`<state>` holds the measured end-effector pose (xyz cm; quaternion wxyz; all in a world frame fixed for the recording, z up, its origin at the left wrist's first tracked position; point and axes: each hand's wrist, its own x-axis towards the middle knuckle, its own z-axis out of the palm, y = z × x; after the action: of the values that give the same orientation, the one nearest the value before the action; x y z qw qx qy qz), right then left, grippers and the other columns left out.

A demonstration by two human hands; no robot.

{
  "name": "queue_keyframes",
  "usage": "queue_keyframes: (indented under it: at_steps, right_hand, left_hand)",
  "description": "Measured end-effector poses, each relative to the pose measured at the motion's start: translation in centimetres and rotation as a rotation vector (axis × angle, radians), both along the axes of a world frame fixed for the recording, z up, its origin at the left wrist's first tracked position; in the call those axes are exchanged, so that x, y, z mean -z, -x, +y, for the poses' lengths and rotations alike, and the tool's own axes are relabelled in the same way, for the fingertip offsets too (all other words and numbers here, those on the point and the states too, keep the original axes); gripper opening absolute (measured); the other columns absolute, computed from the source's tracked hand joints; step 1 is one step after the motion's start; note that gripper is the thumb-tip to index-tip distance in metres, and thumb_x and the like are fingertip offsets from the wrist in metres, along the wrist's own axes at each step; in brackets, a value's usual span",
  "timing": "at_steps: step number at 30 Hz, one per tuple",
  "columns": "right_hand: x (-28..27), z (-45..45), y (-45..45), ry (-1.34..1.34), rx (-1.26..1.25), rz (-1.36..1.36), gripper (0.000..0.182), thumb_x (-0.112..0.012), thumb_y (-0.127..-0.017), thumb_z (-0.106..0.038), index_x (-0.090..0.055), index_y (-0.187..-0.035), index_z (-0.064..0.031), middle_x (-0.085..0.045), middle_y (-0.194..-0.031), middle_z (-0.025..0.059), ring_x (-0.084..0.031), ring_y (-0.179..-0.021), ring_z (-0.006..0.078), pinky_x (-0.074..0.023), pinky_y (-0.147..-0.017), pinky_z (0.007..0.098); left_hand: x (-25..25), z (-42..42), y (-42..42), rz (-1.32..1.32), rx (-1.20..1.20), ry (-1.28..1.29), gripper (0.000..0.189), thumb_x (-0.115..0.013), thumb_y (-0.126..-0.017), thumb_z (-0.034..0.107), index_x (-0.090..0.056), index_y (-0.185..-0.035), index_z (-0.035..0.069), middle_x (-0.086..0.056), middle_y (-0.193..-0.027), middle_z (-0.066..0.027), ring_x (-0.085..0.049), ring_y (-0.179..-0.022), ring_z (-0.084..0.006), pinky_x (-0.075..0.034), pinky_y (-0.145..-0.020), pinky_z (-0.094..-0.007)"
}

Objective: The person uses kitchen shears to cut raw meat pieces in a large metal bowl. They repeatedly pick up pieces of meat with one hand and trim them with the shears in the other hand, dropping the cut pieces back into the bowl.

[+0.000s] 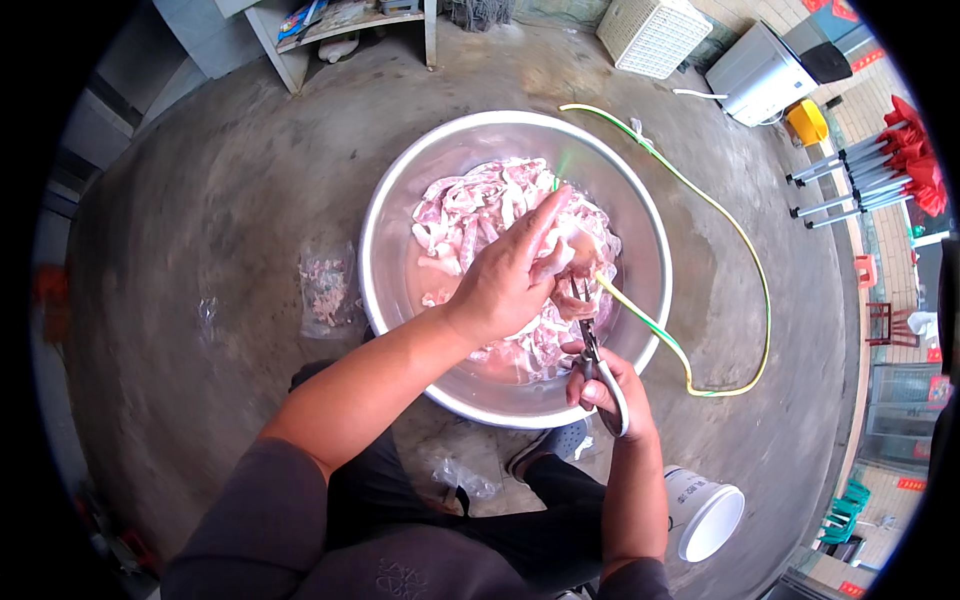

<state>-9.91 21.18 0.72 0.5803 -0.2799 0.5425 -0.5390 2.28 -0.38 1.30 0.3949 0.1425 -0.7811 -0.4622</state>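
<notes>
A large round metal basin (651, 225) on the floor before me holds a heap of raw pink and white meat pieces (480, 196) in pinkish water. Above the heap, my left hand (510, 274) grips a pale piece of raw meat (583, 241), its index finger stretched along it. My right hand (619, 386) is closed around the handles of light-handled scissors (613, 394). Their dark blades stand apart, pointing away from me, at the lower part of the held meat. Whether they touch or cut it I cannot tell.
A yellow-green hose (750, 251) crosses the basin's right rim. A white bucket (712, 521) lies tilted at lower right, and a clear plastic bag with scraps (326, 292) lies left of the basin. A white plastic crate (652, 37) and a white appliance (761, 75) stand beyond.
</notes>
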Motion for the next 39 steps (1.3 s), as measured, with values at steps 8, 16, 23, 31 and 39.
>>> queue_keyframes:
  at_steps: [8, 16, 23, 31, 39]
  right_hand:
    - [0.3, -0.2, 0.1, -0.044, -0.010, -0.038, 0.061, -0.080, -0.084, -0.032, -0.058, -0.130, 0.0006, -0.062, -0.074, -0.0005, -0.052, -0.062, 0.0053, -0.0385, -0.055, 0.0197]
    - [-0.4, -0.1, 0.2, 0.109, 0.142, -0.047, 0.059, -0.079, -0.084, -0.034, -0.058, -0.122, 0.0062, -0.062, -0.068, 0.0057, -0.052, -0.054, 0.0086, -0.0367, -0.050, 0.0211]
    - [-0.1, -1.0, 0.7, 0.040, 0.613, -0.010, 0.048, -0.068, -0.092, -0.030, -0.053, -0.122, 0.0040, -0.057, -0.065, 0.0054, -0.048, -0.049, 0.0097, -0.0364, -0.045, 0.0222]
    - [-0.3, -1.8, -1.3, 0.022, 0.599, -0.077, 0.021, -0.069, -0.094, -0.021, -0.058, -0.102, -0.0054, -0.059, -0.070, 0.0012, -0.052, -0.050, 0.0091, -0.0405, -0.045, 0.0234]
    - [0.2, -1.8, -1.8, 0.033, 0.735, -0.208, 0.013, -0.064, -0.095, -0.011, -0.056, -0.104, -0.0061, -0.057, -0.068, 0.0002, -0.051, -0.048, 0.0090, -0.0404, -0.043, 0.0237]
  left_hand:
    - [0.0, -0.3, -0.6, -0.053, 0.026, -0.055, 0.087, -0.056, -0.077, -0.016, -0.029, -0.156, 0.011, -0.048, -0.150, -0.0136, -0.059, -0.119, -0.0216, -0.049, -0.090, -0.0296]
    - [0.2, 1.2, 0.1, -0.070, 0.117, -0.064, 0.078, -0.055, -0.083, -0.013, -0.033, -0.153, 0.011, -0.058, -0.132, -0.0170, -0.063, -0.114, -0.0296, -0.053, -0.090, -0.0334]
    - [2.1, 2.5, 0.8, -0.146, 0.451, -1.342, 0.021, -0.053, -0.095, 0.004, -0.062, -0.114, 0.002, -0.066, -0.099, -0.0068, -0.065, -0.088, -0.0135, -0.053, -0.076, -0.0271]
    - [2.2, 5.8, 2.2, -0.156, 0.558, -1.507, 0.028, -0.054, -0.103, 0.027, -0.064, -0.107, 0.002, -0.066, -0.097, -0.0070, -0.065, -0.082, -0.0162, -0.054, -0.070, -0.0307]
    - [1.0, 6.4, 2.9, 0.013, 0.446, -1.676, 0.057, -0.043, -0.102, 0.057, -0.056, -0.129, 0.009, -0.067, -0.110, -0.0074, -0.067, -0.096, -0.0204, -0.057, -0.083, -0.0389]
